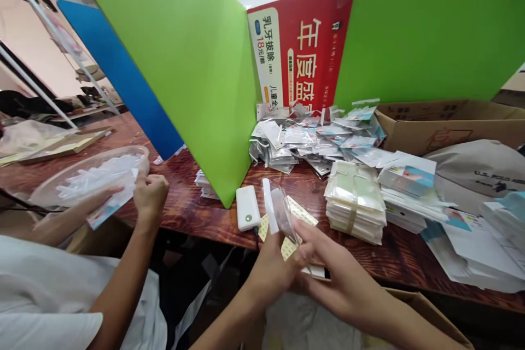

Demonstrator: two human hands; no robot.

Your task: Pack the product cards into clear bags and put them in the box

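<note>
At the 6 o'clock edge, the left hand (273, 265) and the right hand (342, 279) are seen close together, touching over the near table edge. A clear plastic sleeve (283, 210) is pinched upright between the fingers of both hands, together with a white card (268, 205) at its 9 o'clock side; both hands are closed on these. Beneath the hands, yellow dotted sheets (297, 213) are spread on the wooden table (197, 213). Just beside them, at 9 o'clock, a white power bank (247, 208) is laid flat, with a cable leading off its near end. At 3 o'clock from the sleeve, a banded stack of packets (355, 202) is set, and past it a white box (406, 175). At 9 o'clock in the view, a co-worker's hand (151, 194) is closed near a clear bag (90, 175), well apart from the person's own hands. Further off, at 12 o'clock, a loose heap of small packets (311, 136) is piled against a green divider (184, 60) and a red poster (303, 49). At 2 o'clock, a cardboard box (447, 120) is placed
</note>
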